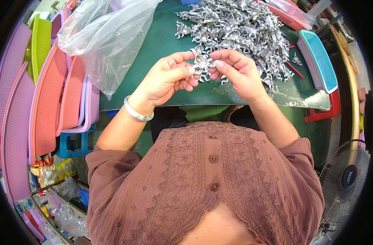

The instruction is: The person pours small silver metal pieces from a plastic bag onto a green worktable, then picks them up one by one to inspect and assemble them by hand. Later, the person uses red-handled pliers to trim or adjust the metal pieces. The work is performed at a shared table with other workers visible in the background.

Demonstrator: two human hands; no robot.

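Observation:
Between my two hands, above the near edge of the green table, is a silvery metal casting (202, 61) with curled arms and a hollow middle. My left hand (172, 75), with a pale bangle on its wrist, pinches the casting's left side between thumb and fingers. On the other side, my right hand (237, 71) grips one of its arms between thumb and forefinger. Just beyond the hands, a large heap of similar castings (239, 28) covers the far middle and right of the table. Some pieces of the heap lie close behind my right hand.
A clear plastic bag (109, 41) hangs over the table's left side. Stacked pink, orange and green baskets (47, 110) stand at far left. A blue-rimmed basket (319, 61), a red stick (294, 70) and one loose casting (296, 59) lie right. A fan (345, 181) stands lower right.

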